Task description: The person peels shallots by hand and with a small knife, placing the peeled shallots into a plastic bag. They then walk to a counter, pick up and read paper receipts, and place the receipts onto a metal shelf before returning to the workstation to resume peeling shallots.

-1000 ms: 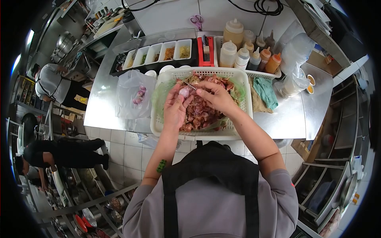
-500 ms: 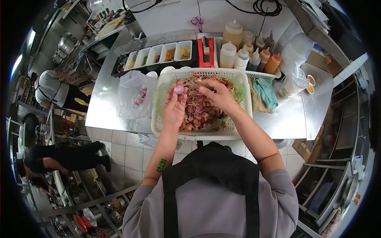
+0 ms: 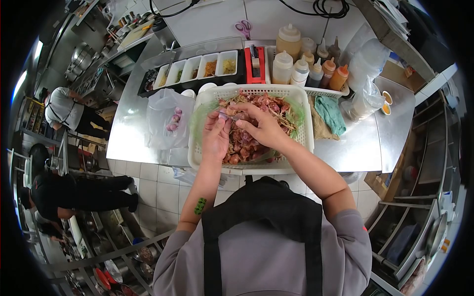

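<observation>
Over the white basket (image 3: 308, 133), my left hand (image 3: 216, 138) holds a peeled, pinkish-purple shallot (image 3: 222, 116) in its curled fingers. My right hand (image 3: 259, 123) is closed close beside it, on what looks like a small knife (image 3: 234, 118); only a thin, shiny strip shows, touching or nearly touching the shallot. Beneath both hands, unpeeled shallots (image 3: 243, 149) and loose dry skins fill the basket, which is lined with a green net bag (image 3: 296, 111). Left of the basket, a clear plastic bag (image 3: 159, 106) contains several peeled shallots (image 3: 175, 119).
Behind the basket stand a tray of condiment tubs (image 3: 197, 66), a red dispenser (image 3: 255, 74) and several squeeze bottles (image 3: 283, 68). A green cloth (image 3: 330, 114) lies at the right on the steel table (image 3: 358, 148). Two other people, one in white (image 3: 64, 108) and one in black (image 3: 84, 195), are at the left.
My right hand has moved left and down to meet my left hand at the shallot. The left fingers have curled more around it, hiding part of it.
</observation>
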The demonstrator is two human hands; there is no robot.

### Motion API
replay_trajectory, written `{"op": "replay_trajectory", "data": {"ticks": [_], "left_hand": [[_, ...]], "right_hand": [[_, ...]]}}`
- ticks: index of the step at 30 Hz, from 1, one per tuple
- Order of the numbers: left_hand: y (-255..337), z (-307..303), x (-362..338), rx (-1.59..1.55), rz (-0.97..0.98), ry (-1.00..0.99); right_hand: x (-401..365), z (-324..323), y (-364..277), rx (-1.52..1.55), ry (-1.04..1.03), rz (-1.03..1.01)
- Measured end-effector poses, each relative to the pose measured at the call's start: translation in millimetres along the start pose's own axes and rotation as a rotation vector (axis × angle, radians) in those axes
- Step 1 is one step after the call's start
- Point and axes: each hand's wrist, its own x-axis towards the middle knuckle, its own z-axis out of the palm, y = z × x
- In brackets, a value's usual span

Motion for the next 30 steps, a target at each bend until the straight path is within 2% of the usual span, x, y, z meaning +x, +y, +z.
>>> {"op": "replay_trajectory", "data": {"ticks": [6,11,18,20,23,27,30], "left_hand": [[0,8,-2,0.099,0.017,0.022],[-1,8,-1,0.104,0.024,0.010],[-1,13,-2,0.225,0.099,0.006],[-2,12,-2,0.265,0.123,-0.012],[-2,13,-3,0.267,0.123,0.004],[-1,11,-4,0.285,0.131,-0.074],[-1,12,-4,0.269,0.129,-0.088]], "right_hand": [[0,1,1,-0.016,-0.034,-0.034],[1,6,1,-0.028,0.073,-0.120],[0,5,-9,-0.032,0.068,-0.061],[1,6,-4,-0.059,0.093,-0.127],[0,5,-10,-0.041,0.051,-0.074],[1,3,-4,-0.049,0.062,-0.077],[4,-1,1,0.096,0.044,0.008]]}}
